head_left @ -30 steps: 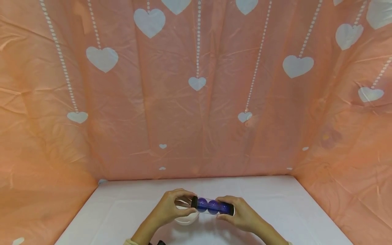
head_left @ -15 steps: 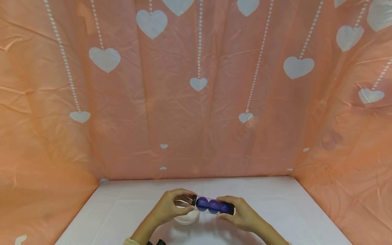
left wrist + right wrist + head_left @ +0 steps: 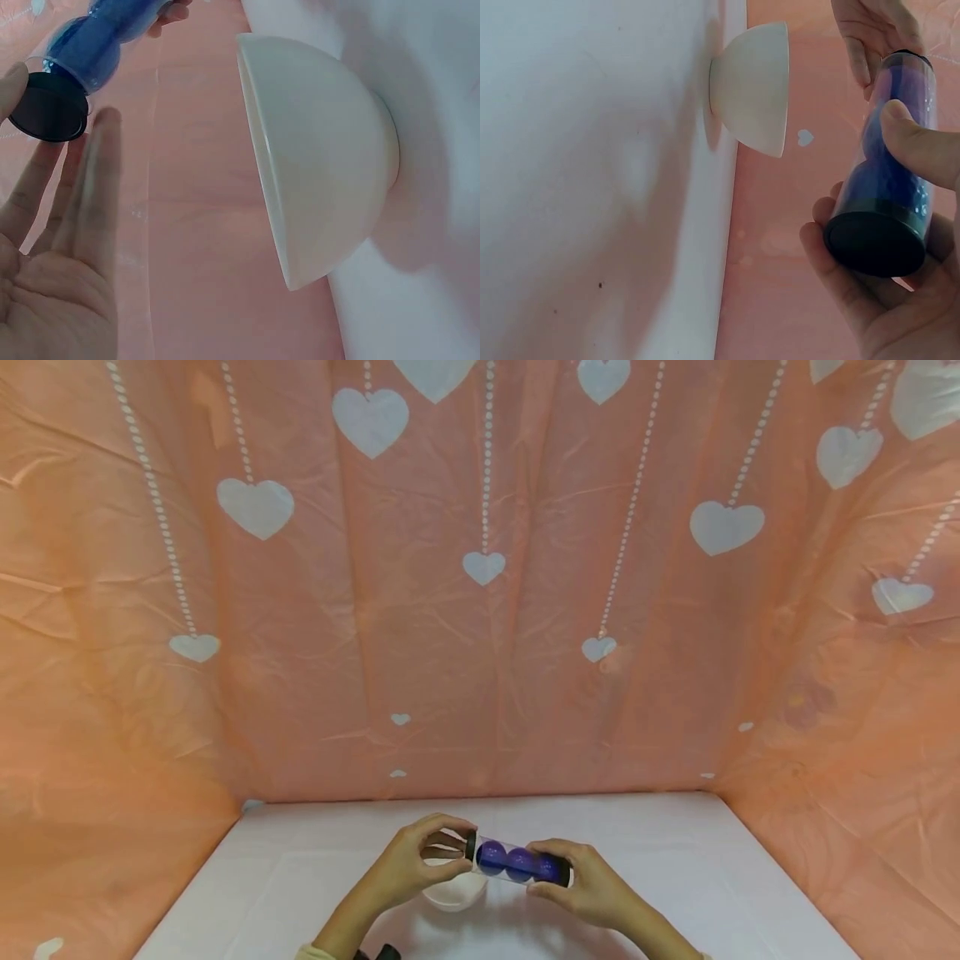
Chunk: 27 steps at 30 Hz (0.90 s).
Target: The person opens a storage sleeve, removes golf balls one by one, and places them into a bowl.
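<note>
A clear tube (image 3: 506, 861) with black end caps hangs over the table, holding three blue-purple balls (image 3: 521, 865) in a row. My right hand (image 3: 588, 881) grips its right end, thumb across the wall and fingers beneath, as the right wrist view shows. At the other end, my left hand (image 3: 412, 864) pinches the black cap (image 3: 49, 109) between thumb and fingertips. A clear stretch shows between that cap and the nearest ball. Below the left hand, a white bowl (image 3: 322, 161) stands upright on the table, partly hidden by the hand in the head view.
The white table (image 3: 300, 868) runs back to a peach curtain (image 3: 420, 652) printed with white hearts, which also closes in both sides. A small black object (image 3: 387, 952) shows at the bottom edge beside my left forearm.
My left hand and the cap it pinches have shifted slightly left and up, widening the clear stretch between the cap and the balls. My right hand keeps its grip nearly in place.
</note>
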### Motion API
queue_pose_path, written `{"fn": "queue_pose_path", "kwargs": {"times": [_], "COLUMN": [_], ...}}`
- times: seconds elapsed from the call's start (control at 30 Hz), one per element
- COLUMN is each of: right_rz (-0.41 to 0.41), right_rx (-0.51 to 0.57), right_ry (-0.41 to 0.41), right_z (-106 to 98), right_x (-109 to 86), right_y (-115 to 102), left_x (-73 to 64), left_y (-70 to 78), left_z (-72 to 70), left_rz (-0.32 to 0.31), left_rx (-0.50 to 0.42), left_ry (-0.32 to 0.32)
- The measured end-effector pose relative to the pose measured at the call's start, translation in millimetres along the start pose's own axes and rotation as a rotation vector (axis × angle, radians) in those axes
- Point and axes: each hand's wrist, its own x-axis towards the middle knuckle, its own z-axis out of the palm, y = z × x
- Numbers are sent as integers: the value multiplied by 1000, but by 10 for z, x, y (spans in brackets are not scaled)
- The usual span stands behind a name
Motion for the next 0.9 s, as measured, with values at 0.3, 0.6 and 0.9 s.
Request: {"fn": "queue_pose_path", "kwargs": {"times": [0.3, 0.6, 0.9], "right_rz": [5, 2, 5], "right_rx": [7, -19, -42], "right_ry": [12, 32, 51], "right_z": [20, 13, -18], "right_x": [8, 14, 7], "right_y": [-9, -6, -15], "left_x": [-33, -147, -251], "left_y": [-35, -116, -203], "left_z": [-126, -223, -335], "left_rz": [35, 74, 87], "left_rx": [124, 217, 278], "left_ry": [57, 110, 135]}}
